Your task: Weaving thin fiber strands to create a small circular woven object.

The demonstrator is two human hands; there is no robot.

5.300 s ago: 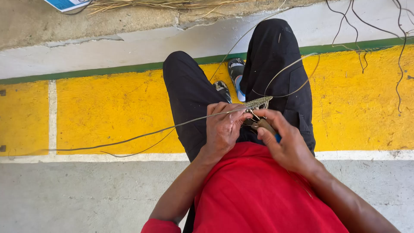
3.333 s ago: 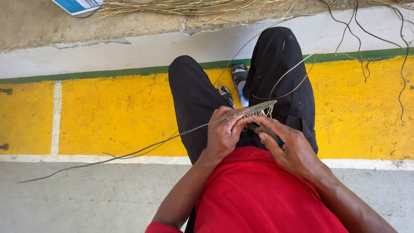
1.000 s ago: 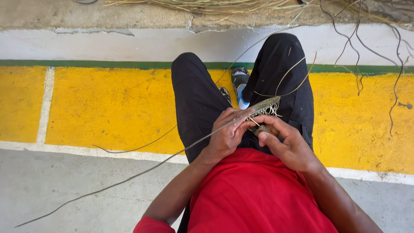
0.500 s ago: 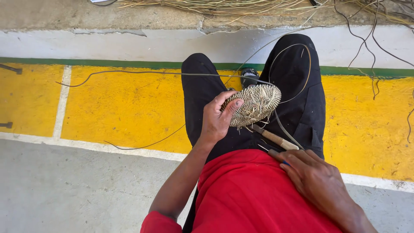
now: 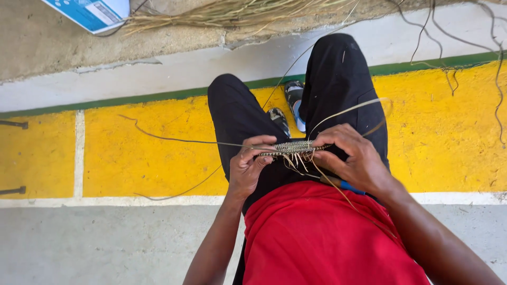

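Tilted flat again, woven disc (image 5: 293, 148) now sits edge-on, pinched between left hand (image 5: 248, 169) and right hand (image 5: 354, 158) (both grips pressed shut); blue-white box (image 5: 92, 13) lies top left.

- The woven disc (image 5: 293, 148) lies edge-on above the lap, between the left hand (image 5: 248, 169) and the right hand (image 5: 356, 161).
- Loose strands (image 5: 174, 140) trail left from the disc over the floor.
- A tool handle (image 5: 340, 184) sits under the right hand.
- A bundle of fibres (image 5: 237, 11) lies far ahead, with a box (image 5: 90, 11) to its left.
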